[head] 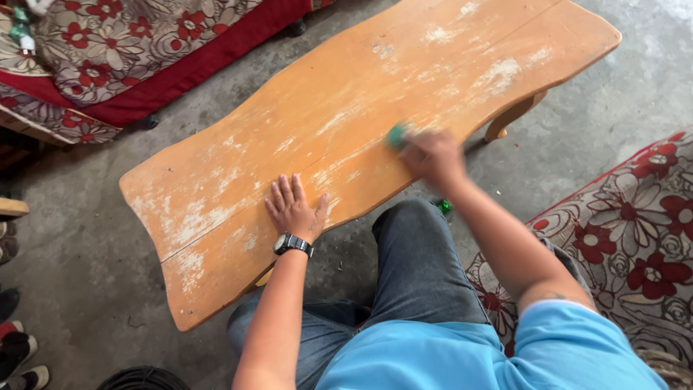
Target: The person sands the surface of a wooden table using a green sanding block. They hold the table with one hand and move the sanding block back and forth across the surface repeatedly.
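A low, wavy-edged table of orange-varnished wood (303, 137) stands aslant on a grey concrete floor (94, 282), its long top worn through in pale, chalky patches along the grain and toward the far end. A seam between boards runs the length of the top. One curved wooden leg (511, 115) shows under the far right corner. Flat on the near edge lies a person's left hand (294, 209), fingers spread, a dark wristwatch (291, 244) at the wrist. Farther along, the right hand (432, 155), blurred, presses a small green pad (396, 136) against the surface. A small green object (443, 206) lies on the floor just beside the table's near edge.
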